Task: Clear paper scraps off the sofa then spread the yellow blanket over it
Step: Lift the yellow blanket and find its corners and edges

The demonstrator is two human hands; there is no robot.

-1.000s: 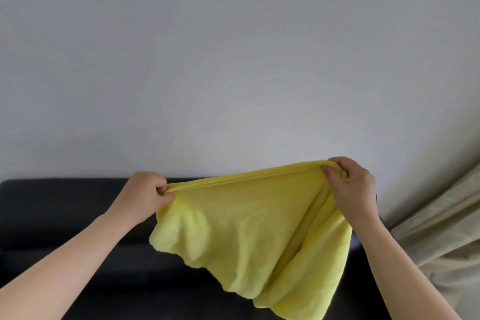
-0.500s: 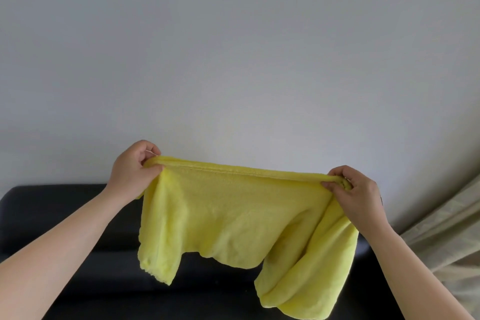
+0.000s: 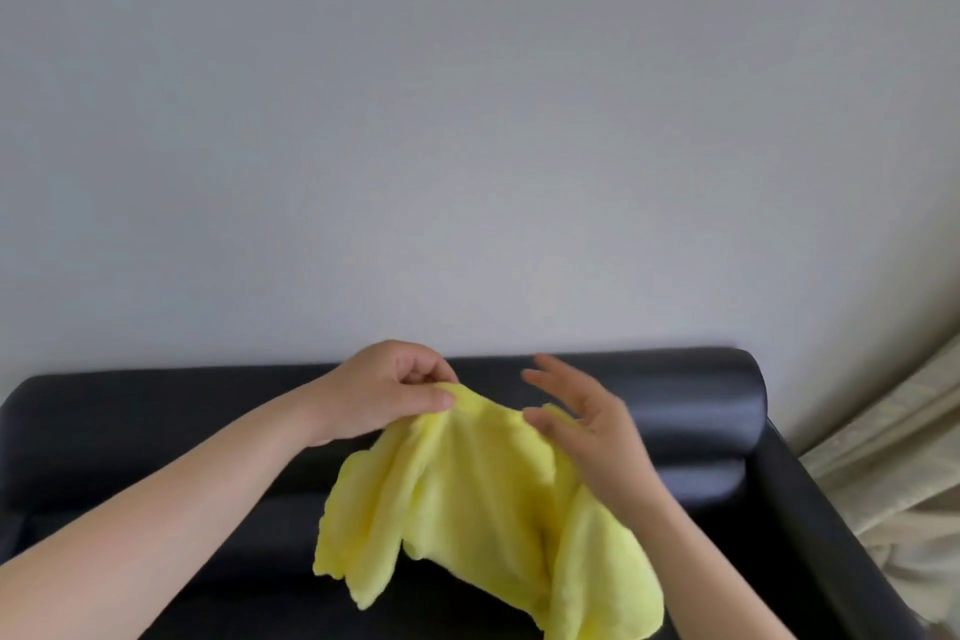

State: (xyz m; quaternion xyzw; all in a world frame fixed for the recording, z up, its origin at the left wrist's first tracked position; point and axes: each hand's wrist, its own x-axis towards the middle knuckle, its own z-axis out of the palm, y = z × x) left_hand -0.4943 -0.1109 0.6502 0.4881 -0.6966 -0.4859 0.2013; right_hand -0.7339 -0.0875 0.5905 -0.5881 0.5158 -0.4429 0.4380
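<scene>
Head view first, starting at your left hand (image 3: 387, 392): it pinches the top edge of the soft yellow fleece blanket (image 3: 478, 499) between the thumb and the curled fingers, in front of the sofa's backrest. Your right hand (image 3: 587, 424) is just beside it, fingers straight and splayed, a little blurred. Its thumb touches the blanket's upper fold, and the fingers above it hold nothing.

Half a second ago your hands were well apart, each gripping a corner, with the top edge pulled nearly straight between them. Now they have come close together, the right one has let go of its corner, and the edge sags into a short hump between them.

Below your hands the blanket hangs bunched in loose folds, its lower end dropping out of view at the bottom edge. It is held up in front of the black leather sofa (image 3: 156, 411), not yet spread on it. More of the sofa's backrest shows than before.

Behind the sofa stands a plain pale grey wall (image 3: 467, 120). At the right hangs a beige curtain (image 3: 893, 483).
</scene>
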